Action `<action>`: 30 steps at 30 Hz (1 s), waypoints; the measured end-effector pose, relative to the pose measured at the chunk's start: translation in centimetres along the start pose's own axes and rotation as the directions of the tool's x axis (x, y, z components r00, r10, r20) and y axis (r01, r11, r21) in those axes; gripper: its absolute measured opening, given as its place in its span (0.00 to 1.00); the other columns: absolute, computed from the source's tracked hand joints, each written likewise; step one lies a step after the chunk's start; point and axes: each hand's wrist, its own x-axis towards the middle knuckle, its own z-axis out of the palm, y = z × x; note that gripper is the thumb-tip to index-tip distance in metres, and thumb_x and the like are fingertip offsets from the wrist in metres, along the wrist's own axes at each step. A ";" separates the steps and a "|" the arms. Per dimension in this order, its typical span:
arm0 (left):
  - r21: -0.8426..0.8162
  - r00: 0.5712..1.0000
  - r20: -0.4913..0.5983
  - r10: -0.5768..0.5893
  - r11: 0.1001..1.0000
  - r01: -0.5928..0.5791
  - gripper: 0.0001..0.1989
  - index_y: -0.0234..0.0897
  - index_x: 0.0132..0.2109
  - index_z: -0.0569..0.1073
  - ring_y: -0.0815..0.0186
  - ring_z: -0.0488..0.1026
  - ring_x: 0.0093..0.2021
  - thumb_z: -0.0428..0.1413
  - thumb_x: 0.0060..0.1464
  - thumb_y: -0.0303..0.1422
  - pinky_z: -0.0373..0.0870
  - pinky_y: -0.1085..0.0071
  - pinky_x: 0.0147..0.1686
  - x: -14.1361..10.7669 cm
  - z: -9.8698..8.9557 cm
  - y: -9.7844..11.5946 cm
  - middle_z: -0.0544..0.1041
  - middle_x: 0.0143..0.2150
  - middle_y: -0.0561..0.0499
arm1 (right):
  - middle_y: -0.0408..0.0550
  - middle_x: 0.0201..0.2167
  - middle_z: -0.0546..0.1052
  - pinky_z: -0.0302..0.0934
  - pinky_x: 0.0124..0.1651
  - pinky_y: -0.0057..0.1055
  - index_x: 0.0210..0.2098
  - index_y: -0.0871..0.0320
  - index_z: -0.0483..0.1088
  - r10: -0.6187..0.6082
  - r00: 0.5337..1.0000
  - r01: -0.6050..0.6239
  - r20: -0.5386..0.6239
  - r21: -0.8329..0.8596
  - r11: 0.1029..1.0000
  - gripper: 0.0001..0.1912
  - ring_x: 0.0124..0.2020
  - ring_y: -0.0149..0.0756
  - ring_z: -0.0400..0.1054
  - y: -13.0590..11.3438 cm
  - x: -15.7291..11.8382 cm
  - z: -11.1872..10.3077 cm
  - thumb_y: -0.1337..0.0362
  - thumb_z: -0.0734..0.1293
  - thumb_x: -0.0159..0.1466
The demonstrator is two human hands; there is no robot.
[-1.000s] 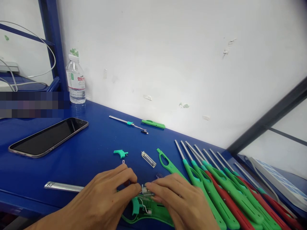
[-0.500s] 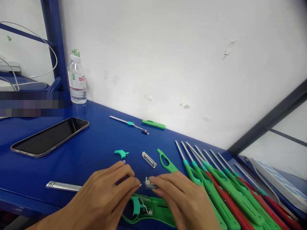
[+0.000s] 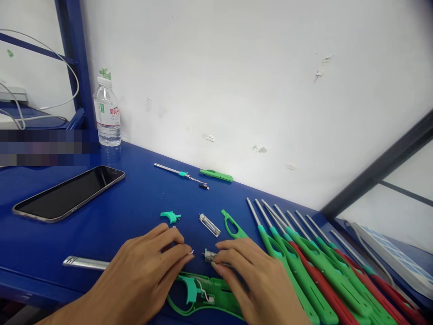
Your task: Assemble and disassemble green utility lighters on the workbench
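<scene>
My left hand (image 3: 145, 264) is closed in a pinch on a tiny whitish piece (image 3: 192, 252) at its fingertips. Facing it, my right hand (image 3: 252, 275) grips a clear lighter fuel tank (image 3: 210, 256) by thumb and fingers, its valve end pointing left. A small gap separates the two. Below them lies an opened green lighter casing (image 3: 219, 289), with a teal trigger (image 3: 191, 290) and white wires inside. Its metal tube (image 3: 84, 262) sticks out left from beneath my left arm. Beyond my hands are a second clear tank (image 3: 209, 225) and a loose teal trigger (image 3: 171, 216).
Several assembled green and red lighters (image 3: 314, 266) lie fanned at the right. Toward the wall are a wired metal tube (image 3: 171, 169) and green casing parts (image 3: 216, 175), (image 3: 233, 228). A phone (image 3: 69, 194) and water bottle (image 3: 108, 115) stand at the left.
My left hand has drawn slightly left, away from the tank. The tank has turned a little in my right fingers, and the whitish piece shows more clearly.
</scene>
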 end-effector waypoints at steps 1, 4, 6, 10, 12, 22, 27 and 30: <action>0.011 1.000 -0.004 0.004 1.000 -0.004 0.16 0.42 0.47 0.80 0.65 0.82 0.37 0.53 0.79 0.19 0.76 0.67 0.41 -0.1 0.1 0.0 0.85 0.41 0.56 | 0.40 0.55 0.89 0.78 0.53 0.28 0.55 0.46 0.79 0.003 1.000 -0.003 0.000 0.028 1.000 0.06 0.56 0.38 0.86 -0.2 0.0 -0.2 0.65 0.70 0.85; 0.082 1.000 -0.005 0.005 0.997 -0.005 0.20 0.42 0.53 0.81 0.62 0.83 0.43 0.52 0.72 0.14 0.76 0.63 0.51 -0.4 0.3 0.0 0.86 0.45 0.55 | 0.33 0.50 0.89 0.76 0.50 0.24 0.53 0.44 0.79 0.008 0.999 -0.014 0.040 0.132 0.991 0.04 0.48 0.33 0.86 -0.8 0.1 -0.8 0.61 0.75 0.83; 0.136 1.000 -0.002 0.009 0.991 -0.008 0.23 0.41 0.58 0.81 0.61 0.84 0.46 0.52 0.69 0.13 0.74 0.61 0.54 -0.6 0.3 0.0 0.87 0.48 0.54 | 0.32 0.47 0.89 0.74 0.47 0.23 0.50 0.44 0.80 -0.002 0.998 -0.008 0.063 0.161 0.987 0.05 0.46 0.32 0.86 -1.1 0.1 -1.0 0.58 0.79 0.80; 0.136 1.000 0.011 0.026 0.990 -0.027 0.22 0.40 0.59 0.79 0.62 0.83 0.46 0.51 0.71 0.13 0.74 0.62 0.54 -0.3 0.0 0.3 0.87 0.48 0.55 | 0.32 0.44 0.89 0.74 0.44 0.23 0.47 0.46 0.80 -0.071 0.997 0.066 0.031 0.146 0.987 0.09 0.42 0.32 0.85 -1.1 0.0 -0.9 0.54 0.82 0.78; 0.126 1.000 -0.003 0.021 0.992 -0.020 0.21 0.41 0.59 0.79 0.62 0.83 0.45 0.50 0.73 0.15 0.75 0.62 0.55 0.0 -0.1 0.5 0.86 0.47 0.55 | 0.31 0.44 0.89 0.74 0.46 0.22 0.45 0.47 0.80 -0.082 0.997 0.079 0.014 0.139 0.987 0.10 0.41 0.31 0.85 -0.9 0.0 -0.7 0.55 0.83 0.76; -0.080 0.967 0.253 0.010 0.997 0.011 0.20 0.46 0.46 0.79 0.64 0.80 0.43 0.48 0.81 0.20 0.73 0.62 0.60 -1.7 -1.1 0.4 0.84 0.44 0.58 | 0.31 0.44 0.89 0.75 0.45 0.22 0.43 0.47 0.82 -0.046 0.999 0.044 0.012 0.152 0.987 0.11 0.41 0.32 0.85 -1.1 -0.1 -0.5 0.60 0.86 0.73; -0.077 0.967 0.257 0.000 0.997 0.021 0.20 0.46 0.45 0.78 0.63 0.78 0.41 0.50 0.72 0.15 0.74 0.61 0.58 -3.1 -0.7 0.1 0.83 0.42 0.57 | 0.31 0.42 0.89 0.76 0.43 0.23 0.42 0.46 0.81 -0.060 0.997 0.066 -0.044 0.168 0.984 0.10 0.38 0.32 0.86 -1.0 0.0 -0.3 0.53 0.82 0.77; -0.069 0.975 0.221 -0.036 0.996 0.053 0.21 0.46 0.46 0.78 0.61 0.78 0.42 0.50 0.65 0.13 0.75 0.62 0.56 -3.5 -0.6 0.1 0.83 0.43 0.57 | 0.29 0.42 0.89 0.76 0.43 0.22 0.42 0.45 0.80 -0.065 0.997 0.069 -0.034 0.163 0.984 0.13 0.39 0.31 0.86 -1.0 0.0 -0.2 0.59 0.87 0.71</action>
